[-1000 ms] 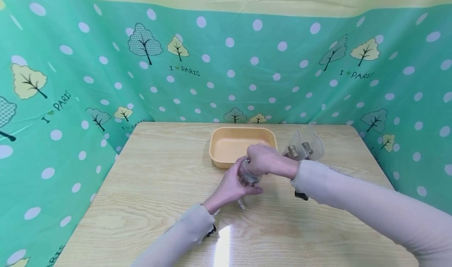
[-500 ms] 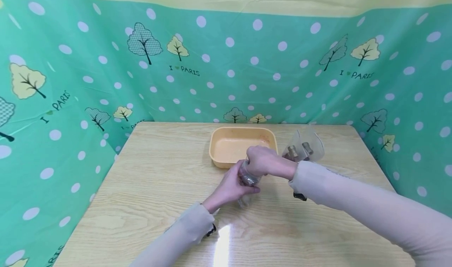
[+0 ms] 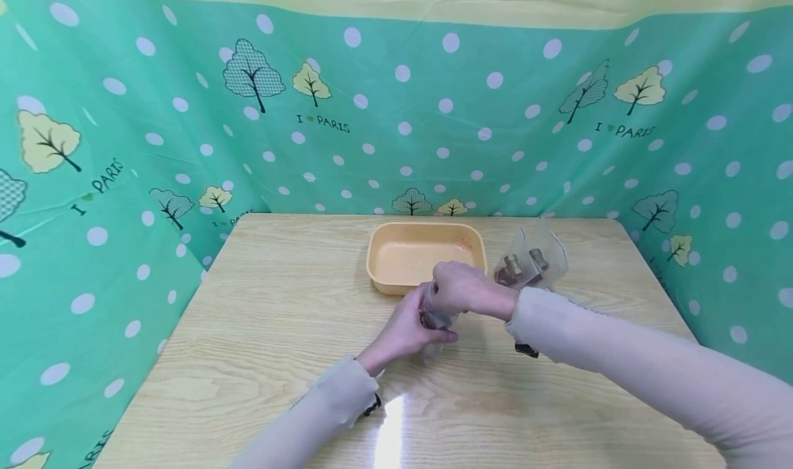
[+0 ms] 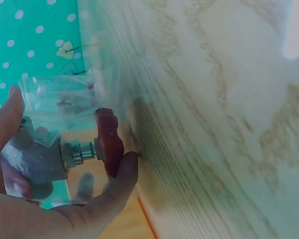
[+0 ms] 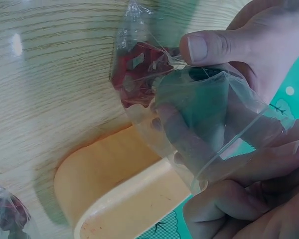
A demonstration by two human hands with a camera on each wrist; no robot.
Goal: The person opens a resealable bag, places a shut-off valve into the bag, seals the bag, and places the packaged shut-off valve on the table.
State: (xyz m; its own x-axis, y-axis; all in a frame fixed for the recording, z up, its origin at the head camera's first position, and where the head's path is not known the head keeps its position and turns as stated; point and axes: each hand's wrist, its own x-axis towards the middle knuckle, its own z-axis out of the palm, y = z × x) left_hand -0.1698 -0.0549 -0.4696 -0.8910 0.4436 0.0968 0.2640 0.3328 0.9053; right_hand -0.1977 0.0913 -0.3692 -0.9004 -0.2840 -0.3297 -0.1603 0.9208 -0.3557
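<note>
Both hands work on one clear plastic bag (image 5: 239,134) just in front of the yellow tray. Inside the bag lies a valve (image 4: 37,154) with a grey body, a shiny threaded stem and a red handwheel (image 4: 109,142). My left hand (image 3: 403,328) holds the valve through the plastic, its fingers round the body and one fingertip at the handwheel. My right hand (image 3: 464,290) pinches the bag near its mouth, fingers curled at the zip edge. From the head, the right hand covers much of the bag.
The shallow yellow tray (image 3: 396,257) stands at the back middle, with reddish specks at its right end. Right of it, a second clear bag (image 3: 545,266) holds metal parts with red pieces. A patterned green cloth (image 3: 384,111) hangs behind the wooden table (image 3: 272,304).
The right hand has come slightly down and nearer along the bag. My left hand keeps its grip on the valve, almost in place. The tray and the second bag have not moved.
</note>
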